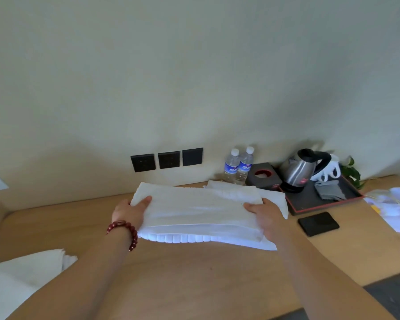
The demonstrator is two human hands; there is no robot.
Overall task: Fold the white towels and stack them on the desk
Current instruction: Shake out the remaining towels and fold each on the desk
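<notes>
Pale, bare wall rises behind a light wooden counter (194, 273), with three dark wall sockets (166, 160) set just above the counter's back edge. Near the middle of the counter, toward the back, the person holds a folded white towel (194, 213) by its two short ends. The left hand (131, 212) grips the left end, thumb lying on top and the fingers hidden beneath the cloth; a red bead bracelet (127, 234) circles that wrist. The right hand (267, 215) grips the right end in the same way, thumb on top. Whether the towel's underside touches the counter cannot be told. Its far right part overlaps a second folded white towel (273, 197), which lies flat on the counter toward the back edge.

More white cloth (21, 280) lies at the counter's front left corner. Along the back edge, right of the towels, two water bottles (238, 167) stand upright side by side, and just beside them sits a dark tissue box (263, 176). A black tray (310, 204) with a red rim lies to the right of that, carrying a steel kettle (298, 169), a grey cloth (329, 190) and white cups (330, 169). A green plant (353, 172) shows behind the tray. A black flat object (318, 224) lies on the counter in front of the tray, and crumpled white cloth (393, 209) lies at the right edge.
</notes>
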